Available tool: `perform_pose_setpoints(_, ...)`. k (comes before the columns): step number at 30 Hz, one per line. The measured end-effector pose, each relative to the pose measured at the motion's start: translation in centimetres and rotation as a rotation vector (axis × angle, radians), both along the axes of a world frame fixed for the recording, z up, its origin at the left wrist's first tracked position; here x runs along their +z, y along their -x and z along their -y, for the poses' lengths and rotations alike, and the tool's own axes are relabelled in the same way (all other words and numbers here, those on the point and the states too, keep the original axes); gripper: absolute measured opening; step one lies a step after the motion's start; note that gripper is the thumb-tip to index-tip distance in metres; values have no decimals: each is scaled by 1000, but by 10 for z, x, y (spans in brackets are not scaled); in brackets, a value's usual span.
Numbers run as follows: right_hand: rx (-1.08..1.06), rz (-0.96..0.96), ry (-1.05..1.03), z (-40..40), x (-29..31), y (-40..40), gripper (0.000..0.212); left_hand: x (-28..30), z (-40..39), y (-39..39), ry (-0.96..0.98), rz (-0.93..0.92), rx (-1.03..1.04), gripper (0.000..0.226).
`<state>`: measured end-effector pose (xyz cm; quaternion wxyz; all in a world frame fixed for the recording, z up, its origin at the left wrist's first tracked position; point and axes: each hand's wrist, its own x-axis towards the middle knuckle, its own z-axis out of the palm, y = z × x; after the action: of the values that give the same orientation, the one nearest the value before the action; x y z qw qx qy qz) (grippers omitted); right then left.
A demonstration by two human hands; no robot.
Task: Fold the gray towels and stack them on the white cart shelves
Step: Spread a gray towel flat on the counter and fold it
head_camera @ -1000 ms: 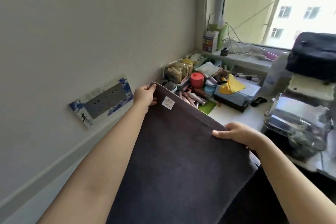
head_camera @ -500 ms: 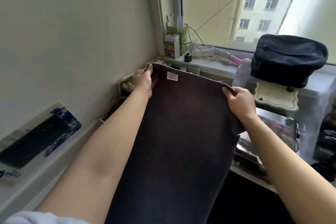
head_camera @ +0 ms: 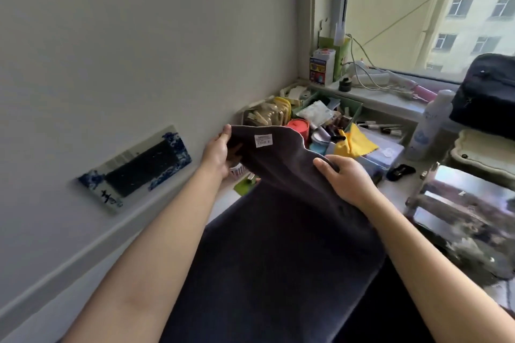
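We hold one gray towel (head_camera: 273,245) up in front of us, over the near edge of the counter (head_camera: 395,192). Our left hand (head_camera: 218,154) pinches the top left corner, thumb on the near face and fingers tucked behind the cloth. Our right hand (head_camera: 344,178) grips the top edge at the right, fingers curled over the hem. Between the two the top edge sags into a shallow dip, and a white label (head_camera: 263,140) sits just below the hem near the left hand. The rest of the towel hangs down past the bottom of the view, so we cannot see its lower corners.

We judge the cloth to be soft and limp, with no stiffness of its own: it droops wherever we do not hold it. It looks thick enough to have some weight, but light for two hands. The pile should give good grip and is not likely to slip. Nothing about it is fragile.

The corners are the places to take hold, since a grip anywhere along the edge lets the cloth bunch, as it does under the right hand. For a clean fold we would shift that hand out to the true right corner and pull the hem taut.

The counter's far side is crowded with small clutter, among it a red tub (head_camera: 299,127) and a yellow cloth (head_camera: 354,143). The white cart is not in view.
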<state>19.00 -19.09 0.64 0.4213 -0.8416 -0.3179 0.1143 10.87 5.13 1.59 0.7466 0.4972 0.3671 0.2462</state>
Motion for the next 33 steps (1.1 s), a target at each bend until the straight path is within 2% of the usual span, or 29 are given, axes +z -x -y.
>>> perform_pose_setpoints(5,130,-2,-71,-41,3,85,30,-6,-13,117,82,15,95,17)
perform_pose_setpoints(10,301,-83,-158,-75,24,197,33,2,-32,247,182,220,242,25)
perform_pose_setpoints(11,317,-101,-170,-74,29,203,33,4,-31,249,211,255,252,27)
perform_pose_setpoints(13,402,-130,-183,-94,36,275,32,8,-43,326,196,318,297,28)
perform_pose_setpoints(14,406,-137,-190,-93,38,283,31,10,-42,331,212,342,311,28)
perform_pose_setpoints(18,560,-167,-147,-118,32,405,30,-7,-62,450,260,392,430,31)
perform_pose_setpoints(21,631,-143,-24,-137,-4,476,37,-43,-69,518,307,254,475,39)
perform_pose_setpoints(25,765,-119,303,-150,-94,546,32,-123,-38,582,432,-148,423,55)
perform_pose_setpoints(28,825,-201,463,-146,-151,586,25,-178,-7,620,502,-208,427,52)
perform_pose_setpoints(30,883,-244,505,-140,-164,602,22,-194,13,638,534,-206,434,44)
perform_pose_setpoints(33,939,-364,537,-136,-164,611,27,-204,34,654,430,-331,342,33)
